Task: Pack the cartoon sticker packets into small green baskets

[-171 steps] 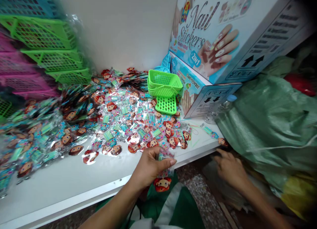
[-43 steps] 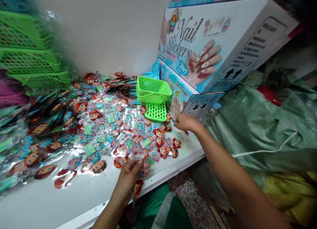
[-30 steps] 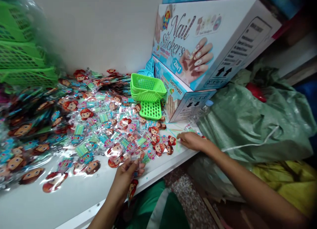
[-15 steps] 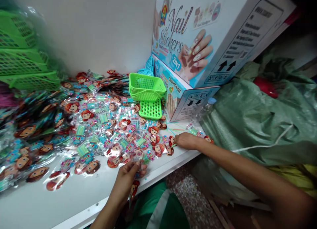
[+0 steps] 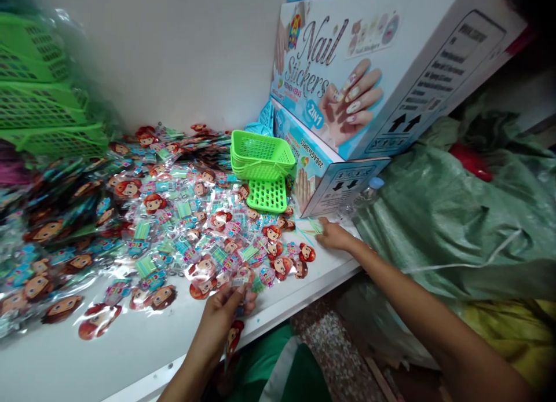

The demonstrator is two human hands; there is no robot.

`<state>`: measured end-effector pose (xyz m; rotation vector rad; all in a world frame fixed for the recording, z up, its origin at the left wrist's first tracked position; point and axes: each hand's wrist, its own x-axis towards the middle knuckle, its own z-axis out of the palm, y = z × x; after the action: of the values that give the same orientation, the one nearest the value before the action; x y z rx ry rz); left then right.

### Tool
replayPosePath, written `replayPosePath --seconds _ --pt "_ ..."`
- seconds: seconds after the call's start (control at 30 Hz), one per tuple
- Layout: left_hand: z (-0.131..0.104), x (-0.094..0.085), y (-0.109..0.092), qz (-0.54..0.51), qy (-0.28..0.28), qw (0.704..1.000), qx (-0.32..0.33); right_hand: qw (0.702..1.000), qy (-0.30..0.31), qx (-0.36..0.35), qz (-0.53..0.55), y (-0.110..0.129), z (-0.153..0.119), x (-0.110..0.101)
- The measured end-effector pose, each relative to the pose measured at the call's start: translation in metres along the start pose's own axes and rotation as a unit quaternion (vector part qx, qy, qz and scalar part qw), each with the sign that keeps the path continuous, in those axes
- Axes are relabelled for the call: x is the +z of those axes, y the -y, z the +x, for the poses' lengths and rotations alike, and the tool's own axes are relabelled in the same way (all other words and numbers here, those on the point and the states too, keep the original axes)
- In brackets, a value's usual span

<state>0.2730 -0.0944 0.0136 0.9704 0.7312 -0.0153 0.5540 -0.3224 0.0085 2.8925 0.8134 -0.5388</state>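
Note:
My left hand (image 5: 230, 302) pinches a clear plastic packet (image 5: 241, 279) at the front edge of the table. Below that hand hangs a red-haired cartoon head card (image 5: 234, 334), partly hidden by the fingers. Farther right, my right hand (image 5: 335, 235) is stretched out, its fingertips drawn together at thin green sticks (image 5: 311, 226) on the white tabletop. Many clear packets (image 5: 219, 221) with cartoon heads and green sticks are spread across the table to the left of my hands.
Green plastic baskets (image 5: 263, 154) stand behind the packets, against cardboard cartons (image 5: 330, 72). More stacked green baskets (image 5: 47, 106) are at the far left. A clear bottle with a blue cap (image 5: 376, 183) and a large green sack (image 5: 460, 216) lie on the right.
My right hand has moved away from a red-haired packet, back and to the right, onto the thin green sticks. My left hand stays nearly in place with its packet.

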Motion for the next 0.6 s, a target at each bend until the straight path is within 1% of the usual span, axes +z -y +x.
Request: replayPosePath --seconds 0.1,0.2,0.4,0.5,0.6 --pt "0.0 -0.001 -0.003 -0.01 -0.02 1.0 -0.01 1.0 0.018 0.007 0.009 0.002 0.001 0.0" --pt "0.0 -0.001 -0.004 -0.012 -0.02 1.0 -0.017 0.999 0.036 0.005 -0.003 0.005 0.005 -0.003" --pt "-0.002 0.002 -0.006 -0.017 -0.022 1.0 -0.012 0.995 0.099 0.002 -0.028 0.014 0.027 -0.012" --pt "-0.003 0.002 -0.007 -0.017 -0.026 0.999 -0.01 0.995 0.1 0.003 -0.016 0.018 0.033 -0.013" --pt "-0.004 -0.002 -0.008 -0.015 -0.024 1.0 -0.005 0.997 0.074 -0.006 0.029 0.017 0.031 -0.015"
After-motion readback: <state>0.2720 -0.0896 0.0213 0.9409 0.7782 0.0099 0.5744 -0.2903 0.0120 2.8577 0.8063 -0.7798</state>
